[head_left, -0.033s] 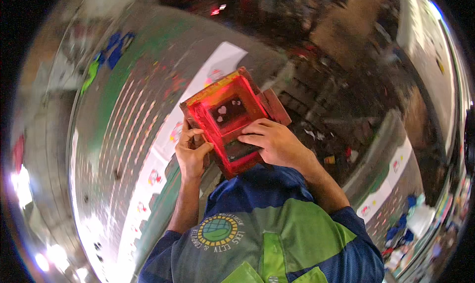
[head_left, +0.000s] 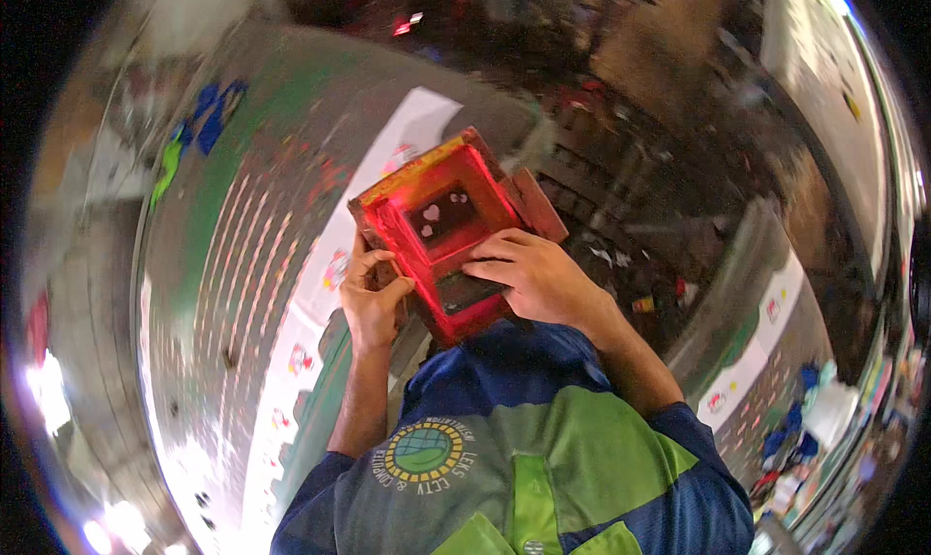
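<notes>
I hold a small screen-printing frame [head_left: 412, 240], its wooden sides stained red and yellow. Its dark mesh panel [head_left: 448, 216] has pale heart-shaped marks. My left hand [head_left: 371, 298] grips the left side, the thumb near the rim and the fingers partly behind it. Curled over the lower right part is my right hand [head_left: 533, 274], its fingertips on the bar beside a dark strip [head_left: 465, 291] inside the frame. Whether that strip is a separate piece I cannot tell. A flat reddish-brown block [head_left: 536, 204] sticks out from the frame's right side.
To the left, a long table [head_left: 281, 99] carries a white printed strip [head_left: 308, 293] with red and yellow figures. Another table [head_left: 722, 313] at right bears a similar strip [head_left: 752, 366]. Blue and green cloth [head_left: 208, 119] lies far left. Cloths and clutter [head_left: 800, 439] sit lower right.
The surroundings have shifted slightly in view, the left table's far end a little lower and to the left. Both hands keep the same hold on the frame.
</notes>
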A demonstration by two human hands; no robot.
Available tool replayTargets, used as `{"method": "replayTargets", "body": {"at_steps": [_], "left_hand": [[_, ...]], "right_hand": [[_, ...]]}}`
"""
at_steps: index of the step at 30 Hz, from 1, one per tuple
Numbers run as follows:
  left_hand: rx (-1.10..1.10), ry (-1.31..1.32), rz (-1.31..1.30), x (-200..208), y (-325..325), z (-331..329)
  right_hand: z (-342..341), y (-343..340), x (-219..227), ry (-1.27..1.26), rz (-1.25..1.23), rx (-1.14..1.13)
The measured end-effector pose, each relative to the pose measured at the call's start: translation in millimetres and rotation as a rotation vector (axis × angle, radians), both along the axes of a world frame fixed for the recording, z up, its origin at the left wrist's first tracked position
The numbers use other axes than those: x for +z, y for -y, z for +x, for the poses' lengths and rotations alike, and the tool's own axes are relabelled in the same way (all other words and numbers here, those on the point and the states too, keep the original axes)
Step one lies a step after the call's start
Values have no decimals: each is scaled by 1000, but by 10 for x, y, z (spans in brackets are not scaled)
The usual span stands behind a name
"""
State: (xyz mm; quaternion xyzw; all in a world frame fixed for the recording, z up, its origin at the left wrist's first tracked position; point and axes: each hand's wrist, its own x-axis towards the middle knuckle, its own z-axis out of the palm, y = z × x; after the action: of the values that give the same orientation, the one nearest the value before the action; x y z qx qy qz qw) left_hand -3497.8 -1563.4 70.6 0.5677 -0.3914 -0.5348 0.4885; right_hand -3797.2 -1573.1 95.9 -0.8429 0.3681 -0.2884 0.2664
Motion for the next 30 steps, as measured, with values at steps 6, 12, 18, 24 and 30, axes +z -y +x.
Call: {"method": "replayTargets", "body": {"at_steps": [6,12,18,24,30], "left_hand": [[-406,5,-80,110,870,-1301],[-714,5,-118,256,1411,-2759],[-968,-26,-149,444,1493,-4079],[-1289,-57,-153,410,1739,-5272],[-1581,13,-157,695,1788,-6564]], "right_hand": [[-1127,-191,210,-20,-31,-345],[-2201,-525,403,-73,-120,-624],[-2764,-1018,498,-74,-113,-972],[-3121,-1221,523,-65,-92,-1294],[-3463,-1182,583,-166,-51,-1599]]}}
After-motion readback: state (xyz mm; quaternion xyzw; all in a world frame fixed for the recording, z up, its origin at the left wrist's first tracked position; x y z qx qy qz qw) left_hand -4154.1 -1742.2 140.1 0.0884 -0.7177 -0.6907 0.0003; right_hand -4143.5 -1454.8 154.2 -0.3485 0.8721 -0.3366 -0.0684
